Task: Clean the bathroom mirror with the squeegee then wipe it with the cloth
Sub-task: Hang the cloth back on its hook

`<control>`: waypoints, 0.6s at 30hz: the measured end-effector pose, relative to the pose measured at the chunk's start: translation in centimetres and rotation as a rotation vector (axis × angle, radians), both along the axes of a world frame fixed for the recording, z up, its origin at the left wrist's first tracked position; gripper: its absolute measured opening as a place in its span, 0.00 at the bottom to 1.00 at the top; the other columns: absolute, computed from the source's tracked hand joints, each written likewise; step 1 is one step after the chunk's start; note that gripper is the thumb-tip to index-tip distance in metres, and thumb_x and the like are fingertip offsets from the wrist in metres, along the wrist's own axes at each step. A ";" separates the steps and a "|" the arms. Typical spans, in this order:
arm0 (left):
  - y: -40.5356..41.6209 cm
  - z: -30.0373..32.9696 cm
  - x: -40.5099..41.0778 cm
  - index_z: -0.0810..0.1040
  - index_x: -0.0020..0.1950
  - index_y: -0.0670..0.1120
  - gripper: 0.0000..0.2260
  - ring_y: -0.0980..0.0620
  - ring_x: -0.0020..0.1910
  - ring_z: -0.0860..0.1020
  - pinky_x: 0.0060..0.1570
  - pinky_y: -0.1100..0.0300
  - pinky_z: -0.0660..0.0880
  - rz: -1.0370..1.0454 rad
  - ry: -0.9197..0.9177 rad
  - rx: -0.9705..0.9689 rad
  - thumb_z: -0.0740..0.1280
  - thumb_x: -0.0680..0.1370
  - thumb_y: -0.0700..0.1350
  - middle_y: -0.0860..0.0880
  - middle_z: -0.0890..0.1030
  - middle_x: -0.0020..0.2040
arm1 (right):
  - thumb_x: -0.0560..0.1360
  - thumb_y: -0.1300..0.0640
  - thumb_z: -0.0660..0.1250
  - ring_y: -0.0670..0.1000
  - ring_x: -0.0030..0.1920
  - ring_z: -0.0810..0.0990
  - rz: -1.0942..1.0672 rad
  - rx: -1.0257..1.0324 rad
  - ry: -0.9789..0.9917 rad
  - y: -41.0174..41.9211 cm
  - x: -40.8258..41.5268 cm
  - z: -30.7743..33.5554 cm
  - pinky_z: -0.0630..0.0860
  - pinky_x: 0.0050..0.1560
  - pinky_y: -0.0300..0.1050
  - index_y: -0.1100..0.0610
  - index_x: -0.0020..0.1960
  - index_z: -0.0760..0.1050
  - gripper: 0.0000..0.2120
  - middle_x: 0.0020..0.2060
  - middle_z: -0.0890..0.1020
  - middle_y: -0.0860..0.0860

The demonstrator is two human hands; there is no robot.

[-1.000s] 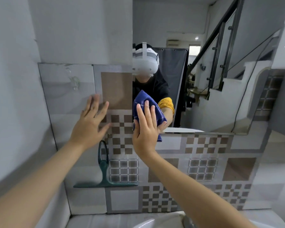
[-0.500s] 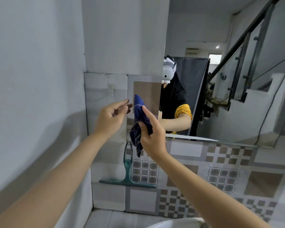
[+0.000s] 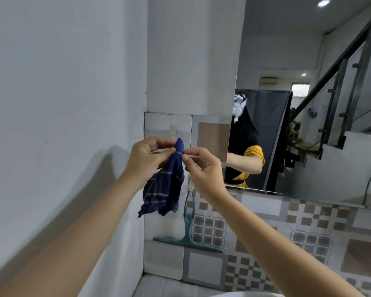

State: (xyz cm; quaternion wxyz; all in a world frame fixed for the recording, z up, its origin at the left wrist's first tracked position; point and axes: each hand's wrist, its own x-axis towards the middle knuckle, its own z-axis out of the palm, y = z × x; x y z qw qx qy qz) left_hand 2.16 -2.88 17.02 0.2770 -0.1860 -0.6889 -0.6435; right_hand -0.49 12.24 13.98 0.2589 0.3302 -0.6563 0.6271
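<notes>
Blue checked cloth (image 3: 166, 181) is being pinched mid-frame by left hand (image 3: 147, 160) and right hand (image 3: 202, 168); if loosened, it could be dropped.

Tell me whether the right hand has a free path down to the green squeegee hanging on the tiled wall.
Probably yes: the green squeegee hangs directly below the right hand, nothing between.

Your left hand (image 3: 147, 159) and right hand (image 3: 204, 169) are bare, and so are both forearms. In the mirror (image 3: 308, 103) your reflection wears a black top with yellow short sleeves and a white headset.
</notes>
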 end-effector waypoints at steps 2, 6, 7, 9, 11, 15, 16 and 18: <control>-0.4 0.2 0.6 0.81 0.51 0.46 0.09 0.49 0.44 0.83 0.41 0.58 0.80 -0.029 -0.005 -0.002 0.68 0.73 0.35 0.50 0.85 0.46 | 0.74 0.59 0.70 0.56 0.48 0.84 0.060 -0.034 -0.034 -0.6 -0.1 0.1 0.80 0.52 0.56 0.46 0.45 0.81 0.07 0.52 0.82 0.59; -1.3 0.2 1.0 0.81 0.49 0.48 0.11 0.49 0.43 0.83 0.43 0.56 0.80 -0.007 0.012 -0.025 0.70 0.72 0.34 0.50 0.85 0.44 | 0.74 0.65 0.69 0.58 0.50 0.84 0.197 -0.095 -0.121 -1.3 0.0 0.3 0.81 0.51 0.55 0.56 0.46 0.81 0.05 0.54 0.83 0.57; -1.6 0.2 1.0 0.82 0.48 0.49 0.11 0.50 0.42 0.82 0.43 0.56 0.80 0.015 0.027 -0.034 0.70 0.71 0.34 0.50 0.85 0.43 | 0.75 0.66 0.68 0.56 0.48 0.84 0.212 -0.096 -0.133 -1.4 0.1 0.4 0.82 0.50 0.52 0.56 0.46 0.81 0.06 0.50 0.84 0.56; -1.9 0.2 0.9 0.82 0.46 0.50 0.12 0.52 0.42 0.82 0.44 0.59 0.79 0.075 0.072 -0.069 0.72 0.70 0.34 0.53 0.85 0.41 | 0.75 0.66 0.68 0.52 0.44 0.84 0.242 -0.084 -0.149 -1.7 0.0 0.6 0.82 0.47 0.46 0.55 0.46 0.81 0.07 0.43 0.85 0.54; -2.3 0.3 0.6 0.82 0.44 0.51 0.12 0.54 0.43 0.82 0.46 0.59 0.79 0.114 0.101 -0.094 0.72 0.68 0.34 0.55 0.85 0.40 | 0.74 0.66 0.69 0.50 0.42 0.83 0.264 -0.063 -0.137 -2.0 -0.2 0.7 0.81 0.46 0.42 0.54 0.44 0.80 0.07 0.40 0.85 0.52; -2.8 0.5 -0.1 0.82 0.40 0.51 0.11 0.55 0.38 0.81 0.43 0.62 0.78 0.146 0.093 -0.107 0.73 0.68 0.33 0.54 0.84 0.37 | 0.73 0.66 0.70 0.49 0.40 0.81 0.251 -0.004 -0.104 -2.2 -1.0 1.2 0.79 0.45 0.41 0.55 0.42 0.79 0.07 0.38 0.82 0.52; -2.9 0.7 -0.4 0.82 0.39 0.51 0.11 0.55 0.36 0.80 0.41 0.62 0.78 0.162 0.093 -0.122 0.73 0.68 0.34 0.53 0.84 0.36 | 0.73 0.66 0.70 0.49 0.39 0.80 0.227 0.020 -0.097 -2.2 -1.3 1.5 0.79 0.44 0.43 0.55 0.41 0.79 0.07 0.37 0.81 0.52; -3.2 1.1 -0.8 0.82 0.37 0.51 0.11 0.55 0.35 0.80 0.40 0.62 0.78 0.179 0.097 -0.135 0.74 0.67 0.34 0.53 0.83 0.34 | 0.73 0.64 0.71 0.52 0.37 0.78 0.155 0.081 -0.089 -2.2 -1.8 2.3 0.77 0.43 0.49 0.54 0.40 0.79 0.07 0.36 0.81 0.54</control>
